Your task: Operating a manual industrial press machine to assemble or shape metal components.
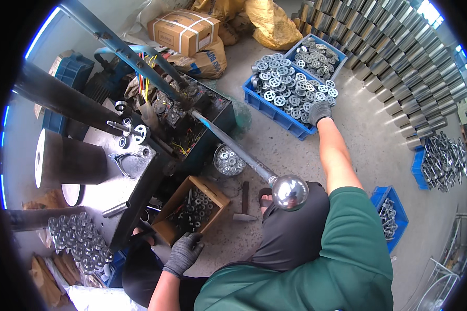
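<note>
My right hand (320, 112), in a grey glove, is at the near right corner of a blue crate (275, 115) heaped with spoked metal discs (275, 82). Its fingers are bent down among the discs, and what they grip is hidden. Close to the near corner of a cardboard box (219, 206) is my left hand (183, 255), also gloved. The fingers of that hand are curled together, and I cannot make out anything in them. Inside the box lie small dark and silvery ring-like parts (196, 210).
A lever arm with a shiny ball knob (290, 193) juts from the machine over my lap. On the steel bench (101, 194) lie a shaft with a disc (140, 133) and bearings. A hammer (245, 205) rests on the floor. Metal cylinders (389, 62) are stacked at the right.
</note>
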Available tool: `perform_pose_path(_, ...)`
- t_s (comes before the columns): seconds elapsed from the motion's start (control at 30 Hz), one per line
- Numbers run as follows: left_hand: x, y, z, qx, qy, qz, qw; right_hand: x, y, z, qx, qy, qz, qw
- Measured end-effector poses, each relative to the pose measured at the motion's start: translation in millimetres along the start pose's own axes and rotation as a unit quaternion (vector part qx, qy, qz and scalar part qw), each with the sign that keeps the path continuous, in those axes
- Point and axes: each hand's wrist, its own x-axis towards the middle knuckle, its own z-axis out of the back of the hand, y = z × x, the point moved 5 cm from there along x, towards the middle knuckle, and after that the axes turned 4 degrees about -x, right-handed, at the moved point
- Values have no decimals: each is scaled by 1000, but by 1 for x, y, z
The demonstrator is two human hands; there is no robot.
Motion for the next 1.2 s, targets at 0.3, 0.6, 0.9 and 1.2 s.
perform_pose_path(0.3, 3, -8, -2, -6, 12, 9, 1000, -6, -12, -22, -5, 4, -103, 995)
perform_pose_path(0.6, -3, -5, 3, 18, 2, -10, 1000, -100, -28, -34, 502, 25, -289, 815)
perform_pose_path(0.9, -10, -34, 7, 21, -47, -124, 991, -188, 48, 7, 654, 141, 197, 717)
perform_pose_path(1.2, -10, -56, 33, -116, -146, -169, 968, -315, 135, 327, 562, 119, 391, 719)
